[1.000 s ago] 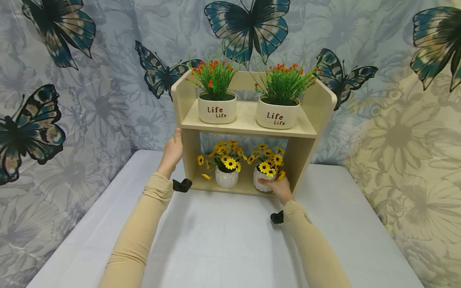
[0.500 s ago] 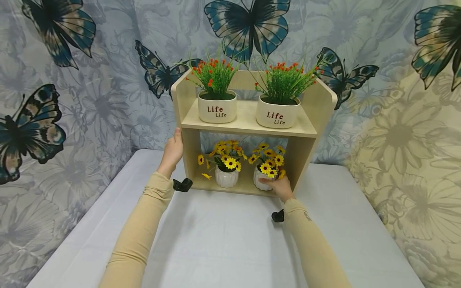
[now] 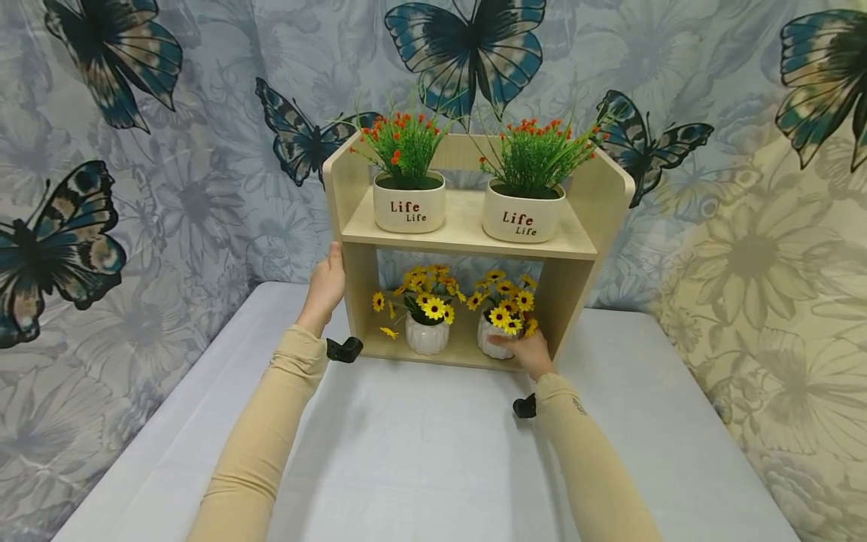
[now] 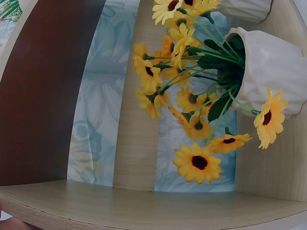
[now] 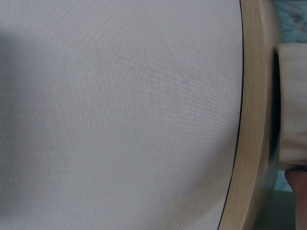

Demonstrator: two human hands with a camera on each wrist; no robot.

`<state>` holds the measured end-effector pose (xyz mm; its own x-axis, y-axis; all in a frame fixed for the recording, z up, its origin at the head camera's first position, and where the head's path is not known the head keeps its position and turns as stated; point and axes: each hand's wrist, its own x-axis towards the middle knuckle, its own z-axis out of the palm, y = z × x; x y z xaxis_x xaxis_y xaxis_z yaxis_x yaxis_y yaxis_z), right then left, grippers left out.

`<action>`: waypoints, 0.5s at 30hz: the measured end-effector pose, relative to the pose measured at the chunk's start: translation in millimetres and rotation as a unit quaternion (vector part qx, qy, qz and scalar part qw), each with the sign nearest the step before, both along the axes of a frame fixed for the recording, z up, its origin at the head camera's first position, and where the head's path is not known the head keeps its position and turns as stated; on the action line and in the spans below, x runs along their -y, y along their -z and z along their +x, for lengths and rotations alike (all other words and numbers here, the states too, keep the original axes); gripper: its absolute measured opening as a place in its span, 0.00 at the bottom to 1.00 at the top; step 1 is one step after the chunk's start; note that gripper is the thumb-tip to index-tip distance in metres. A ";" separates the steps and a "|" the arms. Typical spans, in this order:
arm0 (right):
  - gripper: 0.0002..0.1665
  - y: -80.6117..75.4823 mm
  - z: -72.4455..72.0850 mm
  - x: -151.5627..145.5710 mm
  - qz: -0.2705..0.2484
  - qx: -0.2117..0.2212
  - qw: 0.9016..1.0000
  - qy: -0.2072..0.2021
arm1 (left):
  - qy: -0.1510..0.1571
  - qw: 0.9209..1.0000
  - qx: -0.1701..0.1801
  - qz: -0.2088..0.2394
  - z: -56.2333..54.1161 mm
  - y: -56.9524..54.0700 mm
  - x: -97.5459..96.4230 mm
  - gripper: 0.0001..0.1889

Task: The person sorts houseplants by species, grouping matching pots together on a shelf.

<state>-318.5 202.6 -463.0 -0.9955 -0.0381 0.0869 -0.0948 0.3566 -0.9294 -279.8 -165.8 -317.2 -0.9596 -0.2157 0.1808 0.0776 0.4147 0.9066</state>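
My right hand [image 3: 531, 351] grips a small white ribbed flowerpot [image 3: 493, 345] with yellow dark-centred artificial daisies [image 3: 504, 305]. This pot is at the right of the lower level of a pale wooden shelf [image 3: 467, 241]; my thumb lies across its front, the other fingers mostly hidden. At the right edge of the right wrist view, a fingertip [image 5: 296, 179] touches the pot [image 5: 293, 105]. My left hand [image 3: 327, 282] rests against the outside of the shelf's left side panel. A matching daisy pot [image 3: 427, 336] stands to the left on the same level.
Two white oval "Life" pots, the left one [image 3: 409, 211] and the right one [image 3: 521, 216], hold red-flowered grass on the upper level. The shelf stands on a white-covered table [image 3: 420, 452]. Butterfly-patterned cloth [image 3: 203, 188] hangs behind and at both sides.
Almost nothing moves. Both hands keep their places, and the right pot has shifted very slightly to the right with my right hand.
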 end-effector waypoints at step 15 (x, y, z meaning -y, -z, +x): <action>0.52 1.9 -2.5 -1.0 0.005 0.006 1.000 0.001 | -0.002 1.000 -0.005 0.006 -0.6 0.7 -0.2 0.42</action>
<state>-321.0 203.7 -464.9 -0.9966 -0.0360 0.0737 -0.0818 0.3664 -0.9269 -280.5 -165.6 -317.8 -0.9569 -0.2208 0.1887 0.0862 0.4045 0.9105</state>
